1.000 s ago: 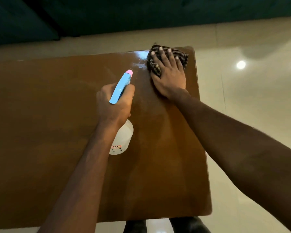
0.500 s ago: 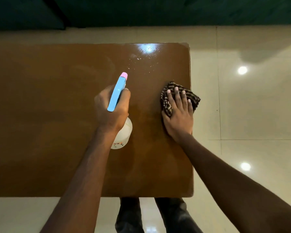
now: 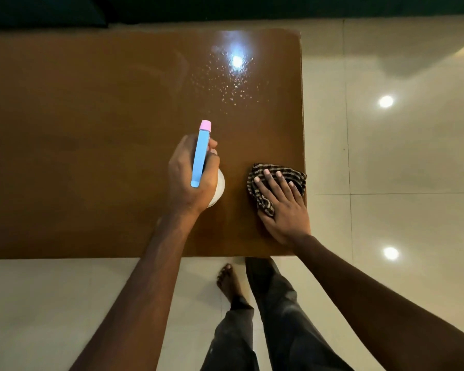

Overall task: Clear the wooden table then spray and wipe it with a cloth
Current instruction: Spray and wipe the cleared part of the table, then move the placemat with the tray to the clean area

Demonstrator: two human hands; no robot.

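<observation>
Brown glossy wood all over, that's the bench (image 3: pixel 78 129), and its left side is bare and dry-looking. Moving right, the person's left hand (image 3: pixel 190 175) has its grip wrapped tight round a spray bottle (image 3: pixel 201 153), with a blue trigger head, a pink nozzle tip pointing away from them, and a white body peeking out under the palm. Up beyond the nozzle, toward the far right corner, there's a scatter of spray droplets (image 3: pixel 225 87) on the wood, catching a bright ceiling light reflection. Further right, the right hand (image 3: pixel 281 207) is pressed flat, fingers spread, on a dark striped cloth (image 3: pixel 260 199) that's bunched up right at the bench's right edge, a bit of it poking over. So that grip isn't closed, just palm down on the fabric. Below the near edge you can see a bare foot (image 3: pixel 227 279) and dark trousers (image 3: pixel 273 317) on the pale tiled floor (image 3: pixel 399 170).
</observation>
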